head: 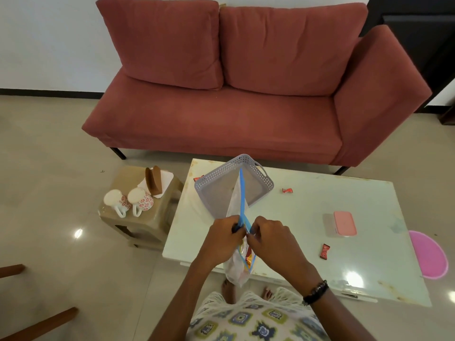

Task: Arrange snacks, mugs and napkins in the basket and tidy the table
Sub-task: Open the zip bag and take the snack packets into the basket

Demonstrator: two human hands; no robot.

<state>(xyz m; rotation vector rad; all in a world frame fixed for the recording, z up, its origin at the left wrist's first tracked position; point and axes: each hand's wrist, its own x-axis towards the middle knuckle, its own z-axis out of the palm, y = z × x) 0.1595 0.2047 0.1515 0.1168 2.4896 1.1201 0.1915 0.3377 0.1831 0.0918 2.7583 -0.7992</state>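
Observation:
A clear zip bag (236,200) with a blue seal strip is held up over the near edge of the white table (307,217). My left hand (225,238) and my right hand (269,238) both pinch its seal. Snack wrappers show inside the bag's lower part. Behind it a grey perforated basket (211,190) stands on the table. Red wrapped sweets lie loose: one beside the basket's left rim (197,179), one to its right (287,190), one near the front (324,251). Two floral mugs (117,201) (140,199) and a brown napkin holder (153,180) with white napkins (162,182) sit on a beige stool (138,225).
A pink-lidded box (344,223) lies on the table's right side. A red sofa (246,94) stands behind the table. A pink mat (429,254) is on the floor at the right. Wooden chair legs (39,324) show at the bottom left.

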